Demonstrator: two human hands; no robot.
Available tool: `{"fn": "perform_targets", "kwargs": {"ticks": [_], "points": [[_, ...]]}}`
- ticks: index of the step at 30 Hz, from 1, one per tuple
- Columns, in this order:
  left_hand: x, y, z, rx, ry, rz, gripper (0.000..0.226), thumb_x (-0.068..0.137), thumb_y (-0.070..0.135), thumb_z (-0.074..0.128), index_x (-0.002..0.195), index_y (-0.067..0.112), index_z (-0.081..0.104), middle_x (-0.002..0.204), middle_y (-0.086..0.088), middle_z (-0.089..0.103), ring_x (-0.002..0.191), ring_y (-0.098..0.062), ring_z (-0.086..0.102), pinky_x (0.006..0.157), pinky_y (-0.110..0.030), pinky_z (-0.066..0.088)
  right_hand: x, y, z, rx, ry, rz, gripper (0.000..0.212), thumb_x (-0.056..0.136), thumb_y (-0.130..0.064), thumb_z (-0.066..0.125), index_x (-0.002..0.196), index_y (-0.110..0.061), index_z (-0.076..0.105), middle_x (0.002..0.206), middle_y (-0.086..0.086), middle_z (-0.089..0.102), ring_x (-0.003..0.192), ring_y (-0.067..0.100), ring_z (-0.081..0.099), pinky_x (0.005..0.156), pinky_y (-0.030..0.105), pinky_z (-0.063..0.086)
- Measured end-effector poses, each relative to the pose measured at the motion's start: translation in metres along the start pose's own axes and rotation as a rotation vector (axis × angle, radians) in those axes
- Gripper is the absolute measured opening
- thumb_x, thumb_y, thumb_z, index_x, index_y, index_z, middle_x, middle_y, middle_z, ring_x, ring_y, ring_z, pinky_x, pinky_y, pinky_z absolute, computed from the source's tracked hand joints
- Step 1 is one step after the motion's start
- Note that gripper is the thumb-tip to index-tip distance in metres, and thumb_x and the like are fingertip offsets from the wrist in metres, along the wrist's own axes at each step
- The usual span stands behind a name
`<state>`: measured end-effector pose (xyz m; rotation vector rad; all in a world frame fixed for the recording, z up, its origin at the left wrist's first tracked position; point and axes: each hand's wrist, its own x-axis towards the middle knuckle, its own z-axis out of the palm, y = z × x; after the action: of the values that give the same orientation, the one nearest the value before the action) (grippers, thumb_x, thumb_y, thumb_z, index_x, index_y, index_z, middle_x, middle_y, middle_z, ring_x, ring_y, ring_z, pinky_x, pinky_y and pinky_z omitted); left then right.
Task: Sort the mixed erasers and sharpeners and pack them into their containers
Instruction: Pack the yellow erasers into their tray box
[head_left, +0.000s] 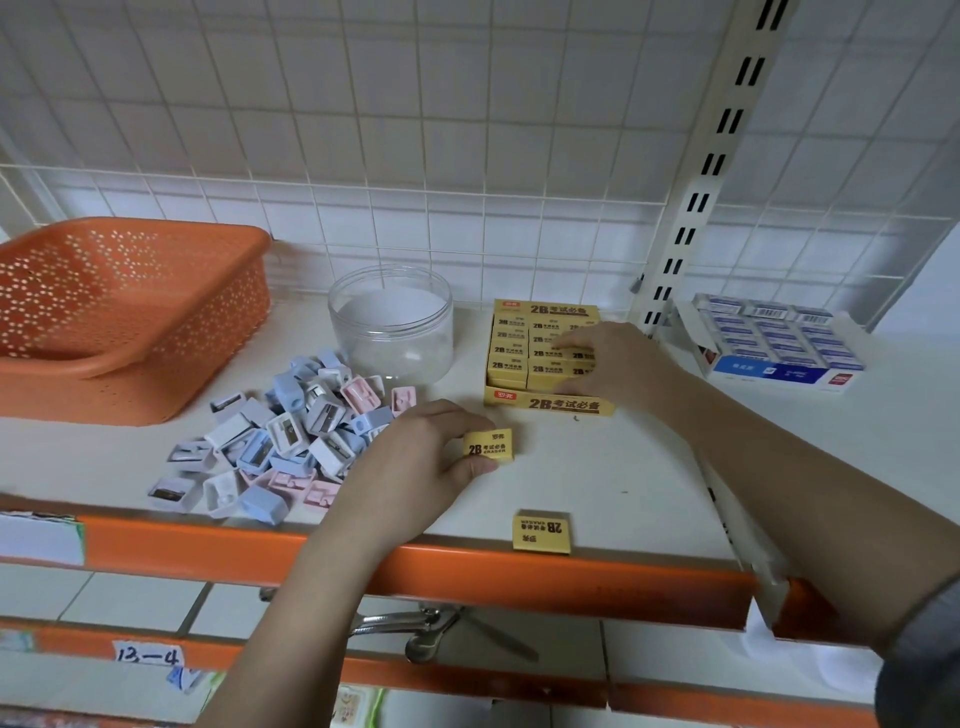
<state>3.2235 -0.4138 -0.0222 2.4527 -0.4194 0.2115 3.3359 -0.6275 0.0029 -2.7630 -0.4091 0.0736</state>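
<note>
Head view: our left hand pinches an eraser, long side flat, the box at one o'clock, where our right hand rests flat.

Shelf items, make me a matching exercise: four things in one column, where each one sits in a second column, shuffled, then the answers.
Things:
1. orange basket
2. clear jar
3. sharpener pile
4. loose yellow eraser

Places:
A. at the shelf's front edge
B. far left of the shelf
C. in front of the jar, beside the left hand
D. between the basket and the yellow eraser box

Pairs: 1-B, 2-D, 3-C, 4-A
</note>
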Motion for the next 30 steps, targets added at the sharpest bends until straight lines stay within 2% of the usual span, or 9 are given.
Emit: {"fn": "perform_targets", "kwargs": {"ticks": [4,8,12,15,17,19,24,27,30], "points": [[0.003,-0.001,-0.001,-0.012,0.008,0.016,0.03,0.082,0.03,0.069,0.111,0.029,0.066,0.101,0.02,0.055,0.103,-0.009,0.056,0.093,-0.031,0.045,-0.002,0.006,-0.015,-0.089,-0.075,-0.021,0.067,0.081,-0.027,0.072,0.141,-0.025,0.042,0.136,-0.001,0.049,0.122,0.015,0.045,0.084,0.017,0.028],[0.004,0.0,-0.001,-0.003,0.008,0.017,0.03,0.082,0.031,0.069,0.112,0.029,0.066,0.101,0.021,0.053,0.103,-0.01,0.056,0.093,-0.032,0.045,-0.005,0.009,-0.01,-0.074,-0.051,-0.033,0.061,0.082,-0.023,0.07,0.138,-0.023,0.046,0.132,0.0,0.053,0.117,0.015,0.05,0.087,0.019,0.034],[0.006,0.003,-0.003,0.0,0.008,0.023,0.031,0.082,0.029,0.069,0.113,0.031,0.065,0.099,0.021,0.053,0.103,-0.008,0.055,0.092,-0.026,0.043,-0.003,0.001,-0.018,-0.108,-0.098,-0.059,0.059,0.084,-0.03,0.068,0.138,-0.019,0.047,0.134,0.002,0.052,0.119,0.017,0.049,0.086,0.019,0.033],[0.008,0.002,-0.007,0.005,0.042,0.013,0.029,0.082,0.028,0.07,0.11,0.028,0.068,0.099,0.017,0.057,0.099,-0.009,0.056,0.088,-0.025,0.043,0.003,-0.014,-0.017,-0.072,-0.063,-0.116,0.057,0.085,-0.035,0.066,0.136,-0.018,0.049,0.137,0.002,0.05,0.122,0.017,0.047,0.09,0.02,0.033],[0.009,0.002,-0.011,0.012,0.066,-0.011,0.028,0.081,0.028,0.07,0.11,0.025,0.068,0.102,0.013,0.061,0.098,-0.009,0.057,0.086,-0.024,0.043,0.008,-0.024,-0.006,-0.058,-0.033,-0.141,0.058,0.082,-0.039,0.069,0.133,-0.021,0.052,0.135,0.0,0.053,0.122,0.017,0.049,0.098,0.027,0.039],[0.009,0.001,-0.014,0.023,0.084,-0.028,0.027,0.08,0.027,0.07,0.108,0.024,0.069,0.103,0.011,0.063,0.097,-0.009,0.057,0.085,-0.024,0.043,0.012,-0.03,0.007,-0.051,-0.027,-0.148,0.058,0.08,-0.039,0.07,0.132,-0.022,0.054,0.133,0.0,0.055,0.121,0.018,0.05,0.099,0.036,0.042],[0.005,0.003,-0.025,0.03,0.131,-0.069,0.027,0.079,0.021,0.07,0.105,0.023,0.07,0.094,0.012,0.059,0.087,-0.009,0.056,0.075,-0.021,0.043,0.016,-0.028,0.019,-0.077,0.036,-0.16,0.054,0.081,-0.032,0.071,0.131,-0.021,0.055,0.132,0.002,0.055,0.121,0.02,0.05,0.099,0.037,0.042],[0.005,0.003,-0.029,0.01,0.129,-0.095,0.026,0.08,0.017,0.068,0.106,0.022,0.07,0.095,0.01,0.059,0.068,-0.003,0.052,0.065,-0.022,0.044,0.016,-0.027,0.021,-0.093,0.04,-0.172,0.052,0.083,-0.031,0.069,0.131,-0.02,0.055,0.133,0.003,0.056,0.122,0.022,0.049,0.1,0.037,0.041],[0.006,0.004,-0.031,0.008,0.153,-0.083,0.026,0.078,0.013,0.068,0.104,0.019,0.07,0.096,0.002,0.065,0.071,-0.01,0.056,0.071,-0.03,0.048,0.014,-0.028,0.02,-0.067,0.023,-0.174,0.052,0.084,-0.032,0.068,0.133,-0.019,0.054,0.133,0.004,0.056,0.123,0.022,0.049,0.102,0.038,0.04]]}}
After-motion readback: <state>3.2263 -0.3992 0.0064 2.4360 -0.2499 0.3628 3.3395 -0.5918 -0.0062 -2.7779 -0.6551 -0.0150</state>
